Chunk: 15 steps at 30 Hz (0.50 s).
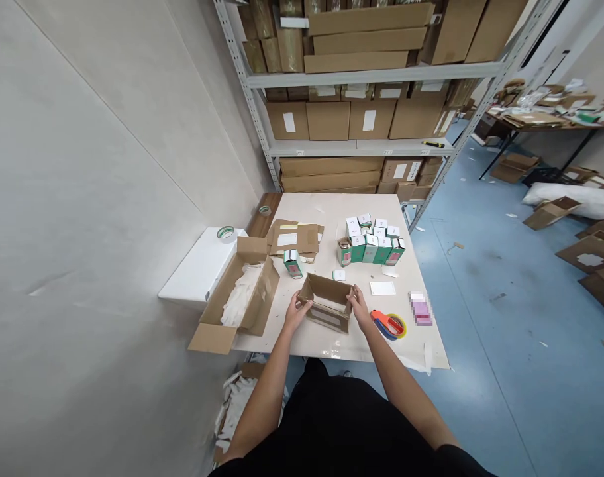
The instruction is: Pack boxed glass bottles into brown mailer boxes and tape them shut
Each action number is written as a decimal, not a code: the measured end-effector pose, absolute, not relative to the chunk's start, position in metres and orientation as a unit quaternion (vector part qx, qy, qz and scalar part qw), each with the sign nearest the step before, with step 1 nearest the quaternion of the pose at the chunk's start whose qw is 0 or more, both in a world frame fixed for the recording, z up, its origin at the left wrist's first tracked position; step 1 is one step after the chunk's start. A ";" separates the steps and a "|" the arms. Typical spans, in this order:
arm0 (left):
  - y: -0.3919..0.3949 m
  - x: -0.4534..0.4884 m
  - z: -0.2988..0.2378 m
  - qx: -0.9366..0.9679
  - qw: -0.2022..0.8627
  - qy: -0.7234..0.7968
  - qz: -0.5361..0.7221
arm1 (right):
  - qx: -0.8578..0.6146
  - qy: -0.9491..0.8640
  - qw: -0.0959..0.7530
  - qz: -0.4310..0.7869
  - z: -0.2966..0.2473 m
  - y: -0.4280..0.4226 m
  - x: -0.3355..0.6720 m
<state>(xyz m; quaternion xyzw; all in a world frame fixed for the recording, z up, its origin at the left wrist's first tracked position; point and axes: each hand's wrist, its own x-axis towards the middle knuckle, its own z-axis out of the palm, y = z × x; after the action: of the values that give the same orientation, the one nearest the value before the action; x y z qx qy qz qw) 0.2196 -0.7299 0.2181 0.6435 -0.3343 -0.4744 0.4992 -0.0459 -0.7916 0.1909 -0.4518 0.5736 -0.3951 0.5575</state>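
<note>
From where I stand there's one table (pixel 326 202). One long carton (pixel 268 291) lies along its left edge, open, perhaps so the white filling (pixel 242 295) is handy. One smaller box (pixel 332 322) sits mid-front-edge, mouth up; the left hand (pixel 295 311) grasps one end, the right hand (pixel 359 306) the other, likely steadying its walls. One tape dispenser (pixel 389 324) lies toward the front right corner. About ten packs (pixel 371 248) stand bunched near the right edge, probably to save room; one pack (pixel 293 264) stands apart, nearer the left.

Plain black top (pixel 352 424) is worn | black sleeves (pixel 463 462) are cut short | both forearms (pixel 262 397) are left bare | left hand (pixel 294 314) and right hand (pixel 358 308) are likewise seen bare
</note>
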 end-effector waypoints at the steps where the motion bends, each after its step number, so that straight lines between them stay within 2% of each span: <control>1: -0.730 0.217 0.217 0.645 0.497 -0.335 -0.474 | -0.452 0.566 0.565 -0.395 0.192 -0.793 -0.042; 8: -0.710 0.212 0.203 0.671 0.441 -0.360 -0.475 | -0.436 0.574 0.599 -0.349 0.180 -0.790 -0.044; 15: -0.701 0.205 0.209 0.663 0.440 -0.402 -0.453 | -0.441 0.633 0.545 -0.328 0.176 -0.782 -0.051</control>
<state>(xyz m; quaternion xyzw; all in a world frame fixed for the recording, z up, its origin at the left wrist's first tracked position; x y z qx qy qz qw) 0.2045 -0.7006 0.2086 0.6626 -0.4016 -0.4534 0.4405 -0.0513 -0.7819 0.1758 -0.4414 0.6328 -0.3284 0.5448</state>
